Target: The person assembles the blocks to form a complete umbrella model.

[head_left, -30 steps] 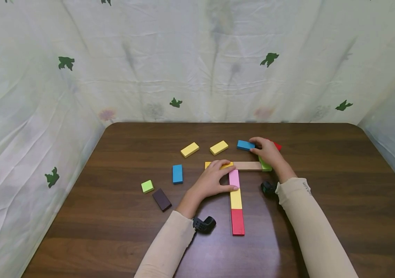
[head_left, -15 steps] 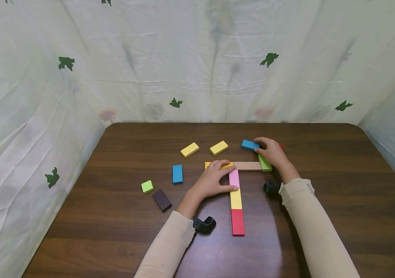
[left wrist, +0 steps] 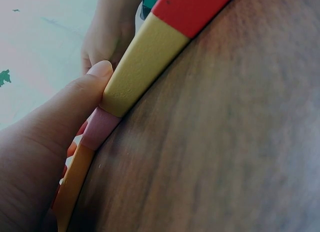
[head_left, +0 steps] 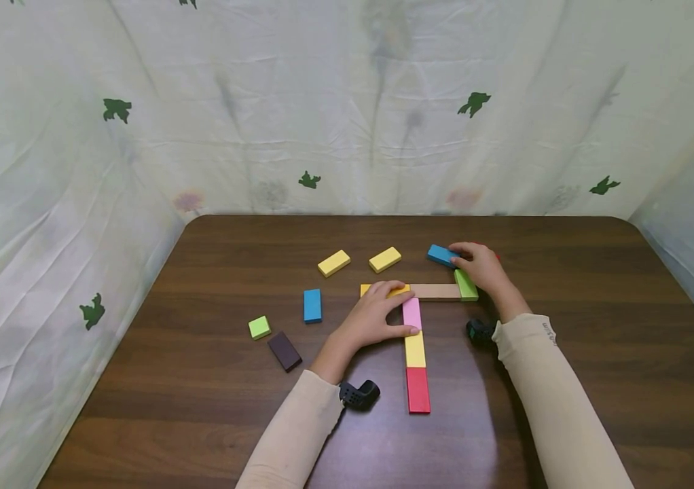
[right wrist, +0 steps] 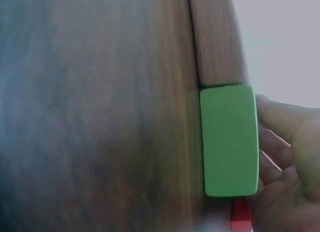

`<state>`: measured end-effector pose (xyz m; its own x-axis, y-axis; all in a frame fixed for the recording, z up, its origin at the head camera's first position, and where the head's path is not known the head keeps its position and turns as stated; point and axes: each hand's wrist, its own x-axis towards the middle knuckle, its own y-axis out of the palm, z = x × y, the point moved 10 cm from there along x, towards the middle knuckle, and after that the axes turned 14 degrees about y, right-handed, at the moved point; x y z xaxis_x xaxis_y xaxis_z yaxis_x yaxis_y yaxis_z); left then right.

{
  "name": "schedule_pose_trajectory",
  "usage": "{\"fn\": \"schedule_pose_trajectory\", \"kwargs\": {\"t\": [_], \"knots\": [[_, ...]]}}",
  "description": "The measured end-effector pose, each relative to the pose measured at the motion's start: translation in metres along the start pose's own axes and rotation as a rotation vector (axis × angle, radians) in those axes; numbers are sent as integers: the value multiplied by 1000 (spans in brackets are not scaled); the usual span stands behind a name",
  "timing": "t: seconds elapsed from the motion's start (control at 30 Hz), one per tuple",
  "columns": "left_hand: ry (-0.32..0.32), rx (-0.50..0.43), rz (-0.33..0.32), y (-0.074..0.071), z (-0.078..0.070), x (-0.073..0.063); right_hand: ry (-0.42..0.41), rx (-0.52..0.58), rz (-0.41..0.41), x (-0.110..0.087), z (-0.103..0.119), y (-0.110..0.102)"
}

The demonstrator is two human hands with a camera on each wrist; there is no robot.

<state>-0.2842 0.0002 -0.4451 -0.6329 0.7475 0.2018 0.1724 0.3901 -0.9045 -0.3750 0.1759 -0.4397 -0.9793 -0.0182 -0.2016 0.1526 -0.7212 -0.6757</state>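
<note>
My right hand [head_left: 483, 268] pinches a blue block [head_left: 441, 255] behind the row, its fingers at the block's right end. Just below is a light green block [head_left: 466, 285], set at the end of a bare wood block [head_left: 436, 292]. A red block [right wrist: 241, 214] shows past the green one in the right wrist view, mostly hidden by that hand in the head view. With fingers spread, my left hand [head_left: 368, 319] rests on an orange-yellow block [head_left: 364, 291]. Its thumb touches where a pink block [head_left: 411, 314] meets a yellow block [left wrist: 145, 65].
A red block [head_left: 418, 390] ends the line nearest me. Two loose yellow blocks [head_left: 333, 263] lie toward the back. On the left are a blue block [head_left: 313, 306], a small green block [head_left: 259, 327] and a dark block [head_left: 284, 351]. A patterned cloth [head_left: 347, 102] hangs behind the table.
The right hand has slid the blue block a short way to the right, tilting it slightly. The left hand has stayed in place.
</note>
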Motion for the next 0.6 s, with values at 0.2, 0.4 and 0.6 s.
{"fn": "schedule_pose_trajectory", "kwargs": {"t": [0.2,0.4,0.6], "knots": [[-2,1,-1,-1,-1,1,10,-16,20,-2,-3,-1],[-5,3,1,-1,-1,1,7,-24,29,-5,-3,-2],[-4,-1,2,-1,-1,0,5,-37,33,-5,-5,-2]]}}
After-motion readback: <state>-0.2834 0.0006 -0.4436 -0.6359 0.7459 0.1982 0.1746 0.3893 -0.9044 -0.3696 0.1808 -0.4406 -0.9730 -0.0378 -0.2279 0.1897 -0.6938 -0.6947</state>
